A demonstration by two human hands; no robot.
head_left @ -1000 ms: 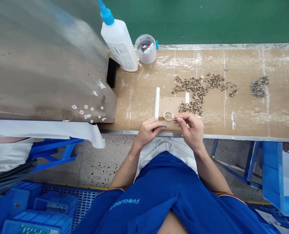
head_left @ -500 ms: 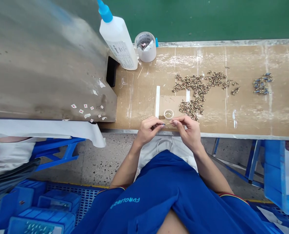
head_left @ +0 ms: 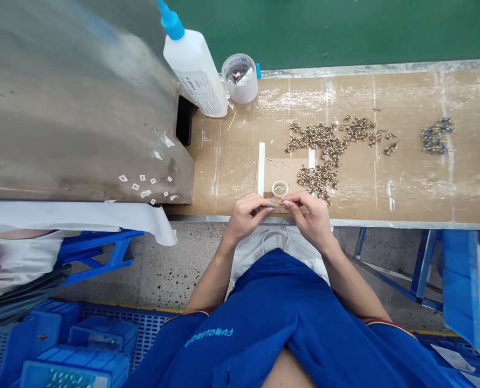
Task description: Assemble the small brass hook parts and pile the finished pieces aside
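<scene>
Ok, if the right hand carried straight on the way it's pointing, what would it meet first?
Probably the left hand, just ahead of the right hand, though depth is hard to judge.

Cardboard-lined tabletop (head_left: 410,188): brass fittings (head_left: 319,141) scattered mid-frame, bluish fittings (head_left: 434,137) far right, clear ring (head_left: 280,188) lower centre, squeeze bottle (head_left: 193,67) upper left.

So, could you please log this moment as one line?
left hand, right hand: pinching thin wooden stick | nearby: clear plastic ring, small brass fittings
</scene>
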